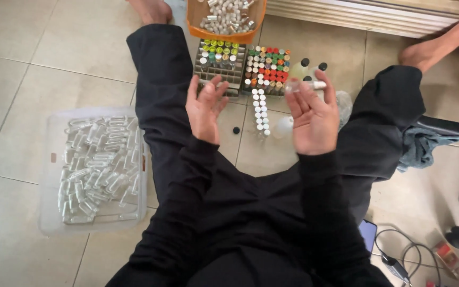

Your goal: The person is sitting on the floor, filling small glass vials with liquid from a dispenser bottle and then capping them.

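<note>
Black sleeves were seen leading to both hands. At the right hand [313,121], a small clear glass vial with a white cap [305,85] was pinched at the fingertips, above the tiled floor [17,64]. No object was held in the left hand [205,109], its fingers spread, just before the partitioned tray of coloured-capped vials [220,61].

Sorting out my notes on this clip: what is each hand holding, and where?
Right hand: a small clear vial, pinched along its body. Left hand: nothing.

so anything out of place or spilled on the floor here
One small black cap lies alone on the tile between the legs, apart from the capped vials in the trays. A line of white-capped vials also stands loose on the floor, outside any tray. Nothing looks spilled.
</note>
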